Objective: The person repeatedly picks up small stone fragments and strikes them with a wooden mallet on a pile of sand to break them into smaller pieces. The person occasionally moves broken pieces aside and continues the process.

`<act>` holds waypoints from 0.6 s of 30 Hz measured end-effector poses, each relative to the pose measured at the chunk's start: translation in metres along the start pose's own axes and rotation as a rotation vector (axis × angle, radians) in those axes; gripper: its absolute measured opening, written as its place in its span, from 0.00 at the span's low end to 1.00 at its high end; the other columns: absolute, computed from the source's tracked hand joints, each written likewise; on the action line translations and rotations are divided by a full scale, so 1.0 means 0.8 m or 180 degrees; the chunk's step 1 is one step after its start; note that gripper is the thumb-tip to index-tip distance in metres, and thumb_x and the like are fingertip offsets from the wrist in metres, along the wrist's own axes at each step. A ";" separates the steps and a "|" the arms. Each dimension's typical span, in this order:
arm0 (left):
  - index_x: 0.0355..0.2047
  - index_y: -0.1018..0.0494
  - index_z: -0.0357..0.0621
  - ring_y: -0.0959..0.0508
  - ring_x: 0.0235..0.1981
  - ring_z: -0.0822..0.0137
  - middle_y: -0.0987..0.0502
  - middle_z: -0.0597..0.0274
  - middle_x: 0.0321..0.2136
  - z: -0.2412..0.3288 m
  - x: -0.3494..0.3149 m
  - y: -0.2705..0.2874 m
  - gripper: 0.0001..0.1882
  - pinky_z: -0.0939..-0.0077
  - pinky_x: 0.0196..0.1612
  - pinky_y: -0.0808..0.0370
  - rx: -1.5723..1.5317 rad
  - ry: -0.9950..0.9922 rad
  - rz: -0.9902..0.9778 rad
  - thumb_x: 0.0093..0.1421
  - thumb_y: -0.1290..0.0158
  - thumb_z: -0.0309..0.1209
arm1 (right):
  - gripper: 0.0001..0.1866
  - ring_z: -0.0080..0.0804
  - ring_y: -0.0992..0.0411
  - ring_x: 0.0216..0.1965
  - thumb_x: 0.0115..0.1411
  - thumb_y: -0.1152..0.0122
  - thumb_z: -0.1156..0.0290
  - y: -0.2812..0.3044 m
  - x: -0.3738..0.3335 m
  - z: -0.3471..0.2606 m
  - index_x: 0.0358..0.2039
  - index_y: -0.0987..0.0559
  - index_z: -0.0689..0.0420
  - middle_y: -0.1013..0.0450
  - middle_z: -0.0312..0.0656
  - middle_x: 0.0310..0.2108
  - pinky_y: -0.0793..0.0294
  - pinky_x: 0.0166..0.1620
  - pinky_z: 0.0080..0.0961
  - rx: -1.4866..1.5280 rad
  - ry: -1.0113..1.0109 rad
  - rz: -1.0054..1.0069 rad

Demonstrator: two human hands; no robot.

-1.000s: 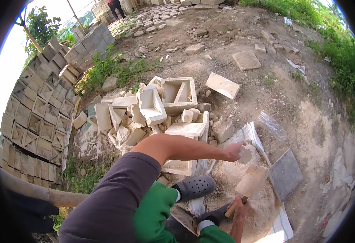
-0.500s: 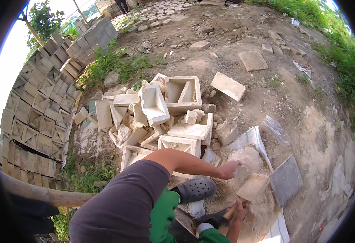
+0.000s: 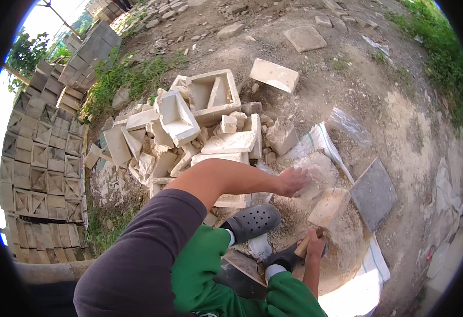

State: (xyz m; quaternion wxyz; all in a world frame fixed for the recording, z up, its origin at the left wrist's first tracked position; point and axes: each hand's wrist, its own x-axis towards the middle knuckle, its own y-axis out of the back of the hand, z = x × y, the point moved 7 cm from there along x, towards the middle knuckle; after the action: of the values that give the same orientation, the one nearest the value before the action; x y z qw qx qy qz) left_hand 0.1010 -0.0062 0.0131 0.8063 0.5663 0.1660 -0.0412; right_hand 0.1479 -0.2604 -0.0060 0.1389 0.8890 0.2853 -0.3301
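Observation:
My left hand (image 3: 293, 182) reaches across to a heap of pale crushed rubble and powder (image 3: 320, 170). Its fingers are stretched and loosely apart at the heap's edge, with no object visible in them. Lower down, my right hand (image 3: 314, 246) grips the wooden handle of a mallet (image 3: 329, 206) with a thick, blocky, dust-covered head. The mallet head is over the powder, beside a flat grey square slab (image 3: 374, 194). Under the powder lies a white woven sack (image 3: 324, 141) with green stripes.
Broken, hollow cream-coloured blocks (image 3: 210, 100) are piled ahead and to the left. My grey clog (image 3: 252, 221) stands near the heap. A loose slab (image 3: 275, 75) and clear plastic (image 3: 350, 127) lie on the dirt. Stacked blocks (image 3: 46, 158) line the left side.
The view has shifted, so the surroundings sit higher in the picture. My left hand's fingers have gone from curled to stretched out. My right hand keeps its grip on the mallet.

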 end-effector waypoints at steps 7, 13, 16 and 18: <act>0.60 0.37 0.39 0.29 0.54 0.49 0.34 0.48 0.51 -0.008 -0.035 -0.002 0.41 0.56 0.53 0.27 -0.0392 0.0557 0.0824 0.49 0.34 0.44 | 0.17 0.31 0.27 0.14 0.60 0.32 0.61 -0.002 -0.004 -0.017 0.35 0.25 0.64 0.27 0.40 0.20 0.26 0.18 0.29 -0.0396 0.0054 -0.0172; 0.59 0.37 0.38 0.29 0.54 0.46 0.34 0.46 0.51 -0.013 -0.044 0.002 0.42 0.58 0.57 0.28 -0.0819 0.0901 0.0695 0.49 0.34 0.44 | 0.24 0.32 0.23 0.18 0.60 0.32 0.58 0.002 -0.011 -0.012 0.45 0.25 0.67 0.24 0.43 0.27 0.24 0.22 0.28 -0.0484 -0.0019 -0.0168; 0.59 0.37 0.35 0.29 0.54 0.46 0.34 0.45 0.52 -0.028 -0.050 0.010 0.42 0.58 0.58 0.29 -0.0979 0.1215 0.0988 0.50 0.35 0.46 | 0.23 0.32 0.23 0.18 0.61 0.32 0.59 -0.004 -0.011 -0.012 0.45 0.25 0.66 0.24 0.42 0.27 0.24 0.22 0.28 -0.0426 0.0011 -0.0227; 0.60 0.38 0.30 0.30 0.56 0.48 0.35 0.43 0.54 -0.050 -0.052 0.016 0.45 0.60 0.60 0.30 -0.1404 0.1440 0.1408 0.52 0.35 0.49 | 0.22 0.31 0.23 0.18 0.61 0.32 0.60 -0.009 -0.011 -0.014 0.45 0.25 0.66 0.24 0.42 0.28 0.24 0.22 0.28 -0.0448 0.0045 -0.0249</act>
State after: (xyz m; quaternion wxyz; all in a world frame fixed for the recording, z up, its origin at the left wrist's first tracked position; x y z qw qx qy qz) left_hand 0.0558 0.0306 0.0255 0.8411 0.3962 0.2184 0.2965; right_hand 0.1439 -0.2534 0.0074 0.1860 0.8675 0.3434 -0.3081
